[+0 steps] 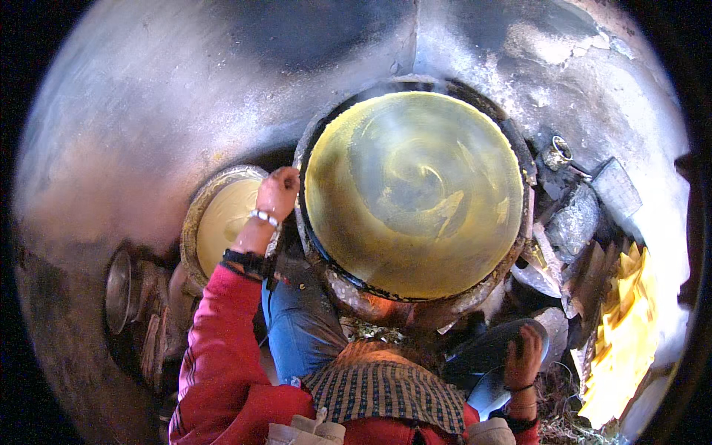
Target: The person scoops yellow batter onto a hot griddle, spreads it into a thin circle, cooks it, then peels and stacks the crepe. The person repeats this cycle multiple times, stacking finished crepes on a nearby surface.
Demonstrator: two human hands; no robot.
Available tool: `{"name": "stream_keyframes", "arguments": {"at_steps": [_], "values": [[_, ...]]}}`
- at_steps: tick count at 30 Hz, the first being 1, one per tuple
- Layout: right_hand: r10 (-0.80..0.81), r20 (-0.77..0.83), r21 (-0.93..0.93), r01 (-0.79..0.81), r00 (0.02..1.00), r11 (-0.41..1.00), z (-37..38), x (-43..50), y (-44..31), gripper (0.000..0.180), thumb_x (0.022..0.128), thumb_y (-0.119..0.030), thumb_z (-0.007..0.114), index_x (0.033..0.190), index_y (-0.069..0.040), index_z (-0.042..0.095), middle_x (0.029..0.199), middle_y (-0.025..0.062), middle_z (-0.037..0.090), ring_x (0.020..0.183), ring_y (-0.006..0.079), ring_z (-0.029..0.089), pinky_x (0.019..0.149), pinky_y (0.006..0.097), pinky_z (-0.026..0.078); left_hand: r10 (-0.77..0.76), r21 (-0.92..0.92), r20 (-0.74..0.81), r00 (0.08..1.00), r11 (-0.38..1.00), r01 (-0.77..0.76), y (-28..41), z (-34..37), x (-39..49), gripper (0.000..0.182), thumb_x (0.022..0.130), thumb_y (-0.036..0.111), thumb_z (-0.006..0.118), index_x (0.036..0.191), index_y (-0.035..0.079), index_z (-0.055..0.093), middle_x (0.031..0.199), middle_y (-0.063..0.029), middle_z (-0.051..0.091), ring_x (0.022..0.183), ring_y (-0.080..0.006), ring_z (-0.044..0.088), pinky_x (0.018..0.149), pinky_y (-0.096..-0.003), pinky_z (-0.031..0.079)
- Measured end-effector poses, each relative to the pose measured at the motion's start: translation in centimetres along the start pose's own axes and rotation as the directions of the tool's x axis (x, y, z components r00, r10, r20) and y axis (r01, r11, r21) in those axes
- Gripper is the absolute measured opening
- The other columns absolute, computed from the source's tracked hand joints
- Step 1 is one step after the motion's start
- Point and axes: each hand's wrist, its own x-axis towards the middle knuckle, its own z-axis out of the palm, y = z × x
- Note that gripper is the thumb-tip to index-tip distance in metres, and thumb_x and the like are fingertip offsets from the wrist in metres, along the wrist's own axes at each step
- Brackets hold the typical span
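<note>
A round griddle (384, 183) stands before me, coated almost to its edge with a thin layer of yellow batter (423, 267) in swirled marks. Light vapour hangs over it. My left hand (280, 192) is curled at the griddle's left rim, above the near side of a batter bowl (189, 239). Whether its fingers hold anything is hidden. Pale, smooth batter (219, 222) fills much of the bowl, with a dip in its surface. My right hand (523, 356) is by my right knee, its fingers loosely bent and nothing plainly in them.
An orange glow shows under the griddle in the clay stove (356, 295). Folded yellow sheets (626, 334) are stacked at the right. Stones (575, 222) and a small metal cup (557, 153) lie behind them. A metal dish (118, 292) leans at the left beside firewood (151, 345).
</note>
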Motion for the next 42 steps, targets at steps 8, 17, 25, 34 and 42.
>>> {"name": "stream_keyframes", "arguments": {"at_steps": [8, 17, 25, 34, 42], "values": [[0.001, -0.077, -0.160, -0.013, 0.997, 0.987, 0.2, -1.0, -2.2, 0.025, 0.083, -0.017, 0.060, 0.105, -0.006, 0.059, 0.119, 0.0153, 0.057, 0.112, 0.0377, 0.050, 0.101, 0.0516, 0.033, -0.220, 0.157, 0.062, 0.974, 0.965, 0.208, -3.6, 5.7, 6.0, 0.025, 0.081, 0.024, 0.058, 0.100, 0.011, 0.068, 0.095, -0.0165, 0.068, 0.088, -0.0343, 0.065, 0.080, -0.0402, 0.052], [-0.031, -0.067, -0.175, 0.019, 0.997, 0.984, 0.4, -0.5, -2.2, 0.026, 0.083, -0.016, 0.060, 0.106, -0.004, 0.058, 0.118, 0.0161, 0.058, 0.110, 0.0380, 0.051, 0.098, 0.0505, 0.035, -0.444, 0.189, 0.281, 0.851, 0.895, 0.404, -4.5, 6.3, 6.9, 0.029, 0.071, 0.029, 0.068, 0.096, 0.015, 0.073, 0.101, -0.0124, 0.069, 0.097, -0.0288, 0.065, 0.087, -0.0353, 0.051], [-0.058, -0.092, -0.142, 0.045, 0.994, 0.989, 0.4, -0.5, -2.1, 0.025, 0.083, -0.011, 0.059, 0.108, -0.004, 0.057, 0.118, 0.0165, 0.058, 0.110, 0.0374, 0.052, 0.101, 0.0514, 0.034, -0.095, 0.511, 0.601, 0.794, 0.809, -0.290, -6.7, 7.0, 7.9, 0.038, 0.082, 0.044, 0.056, 0.097, 0.013, 0.072, 0.101, -0.0136, 0.068, 0.096, -0.0290, 0.065, 0.084, -0.0380, 0.051], [-0.049, -0.070, -0.157, 0.038, 0.996, 0.987, 0.4, -0.6, -1.8, 0.027, 0.084, -0.013, 0.060, 0.109, -0.004, 0.055, 0.120, 0.0176, 0.057, 0.109, 0.0393, 0.051, 0.099, 0.0522, 0.035, -0.034, 0.437, 0.490, 0.871, 0.874, -0.212, -9.1, 8.5, 7.5, 0.035, 0.079, 0.040, 0.062, 0.089, 0.008, 0.072, 0.085, -0.0128, 0.070, 0.079, -0.0261, 0.068, 0.073, -0.0377, 0.053], [-0.056, -0.095, -0.141, 0.043, 0.994, 0.989, 0.3, -0.6, -1.8, 0.027, 0.082, -0.014, 0.060, 0.107, -0.004, 0.057, 0.120, 0.0174, 0.057, 0.109, 0.0389, 0.051, 0.098, 0.0507, 0.036, -0.236, 0.096, 0.510, 0.827, 0.971, 0.218, -3.9, 6.0, 5.9, 0.025, 0.071, 0.021, 0.071, 0.084, 0.000, 0.070, 0.069, -0.0105, 0.067, 0.058, -0.0203, 0.066, 0.057, -0.0312, 0.056]]}}
